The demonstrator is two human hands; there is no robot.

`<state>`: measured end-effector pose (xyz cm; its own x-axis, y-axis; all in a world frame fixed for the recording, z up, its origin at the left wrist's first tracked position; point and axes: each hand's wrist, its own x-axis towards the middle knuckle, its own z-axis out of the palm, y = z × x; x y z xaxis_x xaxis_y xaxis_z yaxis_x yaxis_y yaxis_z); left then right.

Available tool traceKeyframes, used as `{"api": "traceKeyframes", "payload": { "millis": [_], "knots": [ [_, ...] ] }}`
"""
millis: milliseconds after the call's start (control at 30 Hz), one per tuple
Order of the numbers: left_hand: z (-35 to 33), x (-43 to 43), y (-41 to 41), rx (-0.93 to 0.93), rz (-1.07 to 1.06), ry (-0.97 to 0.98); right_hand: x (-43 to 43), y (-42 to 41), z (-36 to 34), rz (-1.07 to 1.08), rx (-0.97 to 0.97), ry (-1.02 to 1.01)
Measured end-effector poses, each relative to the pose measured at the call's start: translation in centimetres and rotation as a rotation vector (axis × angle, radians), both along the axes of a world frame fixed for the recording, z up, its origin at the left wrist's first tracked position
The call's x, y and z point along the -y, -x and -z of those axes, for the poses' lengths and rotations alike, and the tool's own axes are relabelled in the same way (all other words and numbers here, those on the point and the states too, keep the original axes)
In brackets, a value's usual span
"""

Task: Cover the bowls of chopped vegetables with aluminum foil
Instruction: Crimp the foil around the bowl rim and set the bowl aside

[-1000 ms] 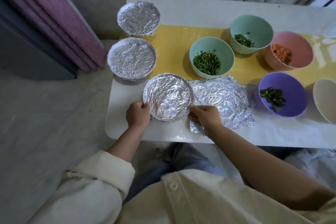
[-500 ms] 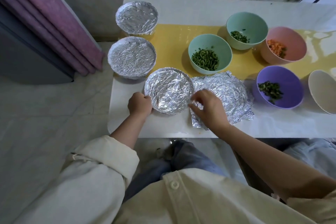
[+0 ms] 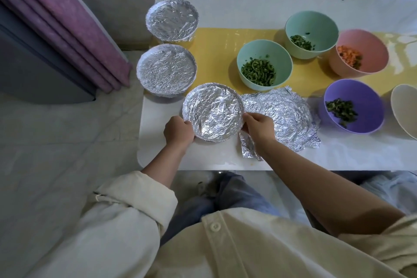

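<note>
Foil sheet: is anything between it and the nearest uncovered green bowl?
Nothing visible: the foil sheet lies directly in front of the nearer green bowl. The right hand, above the sheet's left edge, pinches the rim of the covered bowl.

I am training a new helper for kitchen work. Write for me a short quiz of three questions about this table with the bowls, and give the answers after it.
1. True or false: the pink bowl is already covered.
2. How many bowls on the table are covered at this moment?
3. What do the left hand and the right hand grip?
A. a knife
B. the nearest covered bowl
C. a spoon

Key: 1 false; 2 three; 3 B.
</note>
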<state>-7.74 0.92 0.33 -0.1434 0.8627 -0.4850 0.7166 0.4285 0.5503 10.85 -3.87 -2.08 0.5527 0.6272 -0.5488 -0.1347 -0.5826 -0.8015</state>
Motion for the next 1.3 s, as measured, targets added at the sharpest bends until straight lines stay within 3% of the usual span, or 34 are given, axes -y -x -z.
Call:
{"api": "traceKeyframes", "payload": {
  "millis": [133,333,567,733,867,967,1300],
  "knots": [
    [-0.2,0.2,-0.2,0.005,-0.027,0.002,-0.1,0.1,0.5,0.055,-0.098,0.009],
    [1.9,-0.2,0.5,0.098,-0.051,0.008,0.1,-0.7,0.7,0.135,-0.405,-0.034],
    [3.1,-0.6,0.8,0.157,-0.116,0.05,0.3,-1.0,0.2,0.119,-0.488,-0.033],
    [3.9,-0.3,1.0,0.231,-0.174,0.083,2.2,-1.3,0.0,0.205,-0.51,0.152],
    [4.2,-0.5,0.8,0.191,-0.161,0.076,3.0,0.1,-1.0,0.031,-0.648,0.274],
    [4.0,-0.7,0.6,0.177,-0.157,0.094,1.9,1.1,-1.7,0.048,-0.745,0.257],
    [3.4,-0.6,0.2,0.163,-0.169,0.107,2.1,1.8,-1.1,0.174,-0.816,0.232]
  ]
}}
